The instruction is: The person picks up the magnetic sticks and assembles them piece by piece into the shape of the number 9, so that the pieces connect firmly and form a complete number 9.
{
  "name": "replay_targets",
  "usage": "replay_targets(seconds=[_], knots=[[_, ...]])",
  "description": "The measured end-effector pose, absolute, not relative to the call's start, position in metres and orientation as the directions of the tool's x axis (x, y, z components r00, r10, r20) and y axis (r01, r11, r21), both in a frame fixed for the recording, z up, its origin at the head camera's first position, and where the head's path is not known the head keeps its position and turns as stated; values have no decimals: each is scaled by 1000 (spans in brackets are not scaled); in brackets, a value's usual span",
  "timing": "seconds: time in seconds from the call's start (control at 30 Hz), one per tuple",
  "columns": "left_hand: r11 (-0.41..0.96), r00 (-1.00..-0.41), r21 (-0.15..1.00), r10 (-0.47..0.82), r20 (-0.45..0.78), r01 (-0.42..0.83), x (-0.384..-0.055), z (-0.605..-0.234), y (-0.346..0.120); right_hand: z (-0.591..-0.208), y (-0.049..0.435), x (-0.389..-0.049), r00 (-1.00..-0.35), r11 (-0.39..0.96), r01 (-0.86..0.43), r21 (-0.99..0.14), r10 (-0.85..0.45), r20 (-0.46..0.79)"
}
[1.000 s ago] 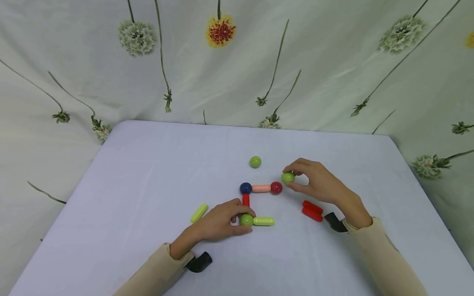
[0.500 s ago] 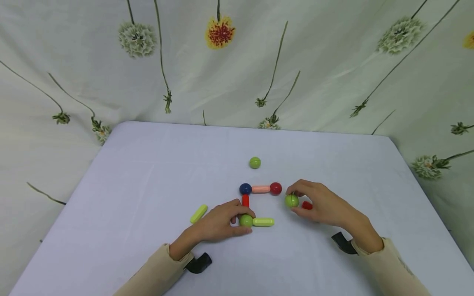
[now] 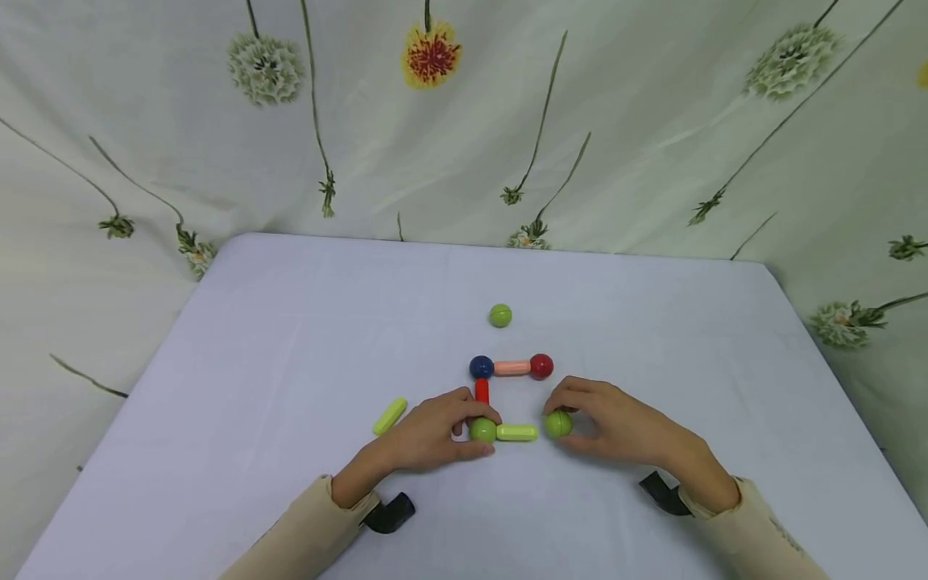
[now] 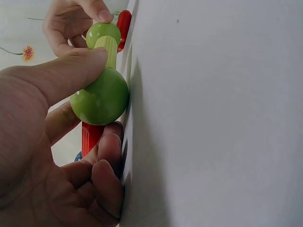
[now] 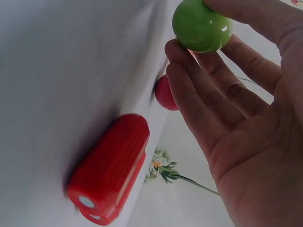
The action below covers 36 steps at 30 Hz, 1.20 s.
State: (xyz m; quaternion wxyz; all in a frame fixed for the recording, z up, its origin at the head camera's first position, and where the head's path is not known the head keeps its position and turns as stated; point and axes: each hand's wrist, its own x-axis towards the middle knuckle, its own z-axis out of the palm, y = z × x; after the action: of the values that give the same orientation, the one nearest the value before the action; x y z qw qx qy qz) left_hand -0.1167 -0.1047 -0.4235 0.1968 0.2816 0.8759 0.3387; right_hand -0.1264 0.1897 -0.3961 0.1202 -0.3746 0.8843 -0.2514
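Note:
My left hand (image 3: 435, 433) pinches a green ball (image 3: 483, 429) between thumb and fingers. A red rod (image 3: 482, 390) runs from that ball to a blue ball (image 3: 482, 367), and a pink rod (image 3: 511, 367) links the blue one to a red ball (image 3: 541, 366). On its right side, a yellow-green rod (image 3: 517, 432) sticks out from the held ball. Just beyond the rod's free end, my right hand (image 3: 616, 420) holds a second green ball (image 3: 557, 424) with thumb and fingertips. The right wrist view shows this ball gripped near the tabletop.
Farther back lies a loose green ball (image 3: 500, 315). Another yellow-green rod (image 3: 390, 416) rests left of my left hand. Two red rods (image 5: 111, 163) with pale discs in their ends lie side by side in the right wrist view; my right hand hides them from the head view.
My right hand has brought its green ball toward me, then left to the yellow-green rod's end, covering the two red rods. My left hand has stayed in place.

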Motion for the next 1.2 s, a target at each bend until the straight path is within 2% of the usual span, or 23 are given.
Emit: replay_targets(seconds=[0.57,1.2], knots=[[625,-770,690,620,-154,366,-116,-423,-105,-400,182,-124,-678,610,-594,-524,-730,-81],[630,-771,687,617,-158,363,-116,-423,-104,-387,225,-124,-797,740,-559,-374,-605,-7]])
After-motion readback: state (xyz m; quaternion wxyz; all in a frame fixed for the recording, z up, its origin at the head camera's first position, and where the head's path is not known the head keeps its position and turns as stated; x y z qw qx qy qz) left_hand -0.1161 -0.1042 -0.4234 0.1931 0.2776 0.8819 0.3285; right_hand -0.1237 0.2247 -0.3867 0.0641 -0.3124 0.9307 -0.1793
